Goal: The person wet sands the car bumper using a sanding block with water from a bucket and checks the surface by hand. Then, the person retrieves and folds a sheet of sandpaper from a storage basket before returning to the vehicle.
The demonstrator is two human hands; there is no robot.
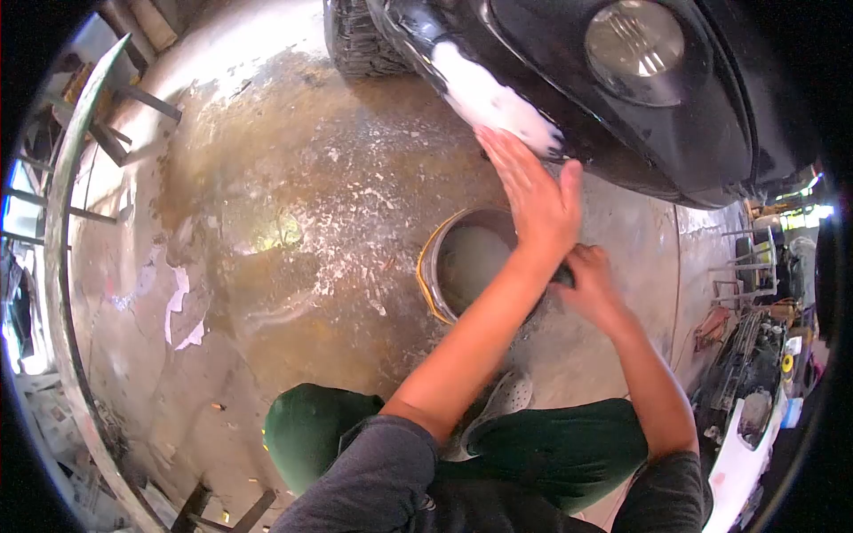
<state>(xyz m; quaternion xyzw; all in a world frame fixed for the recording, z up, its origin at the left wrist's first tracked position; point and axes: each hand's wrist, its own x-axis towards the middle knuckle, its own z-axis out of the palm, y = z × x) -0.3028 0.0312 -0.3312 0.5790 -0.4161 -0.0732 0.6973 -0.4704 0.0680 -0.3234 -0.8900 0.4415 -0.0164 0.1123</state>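
Observation:
My left hand [542, 200] is open, its fingers stretched out together and its thumb apart, with the fingertips at the lower edge of a white patch [489, 98] on the black car bumper [613, 164]. Just below and to the right, my right hand [597, 286] is closed on a small dark object [563, 274], mostly hidden by the fingers. Beneath my left forearm stands a round bucket [430, 275] with a yellowish rim, holding cloudy water [475, 262].
A round headlight [635, 49] and a tire [360, 40] are at the top. Along the left runs a long curved bar [64, 240]. Car parts [751, 373] and a white panel [736, 462] lie at the right. Torn paper [178, 302] is on the floor.

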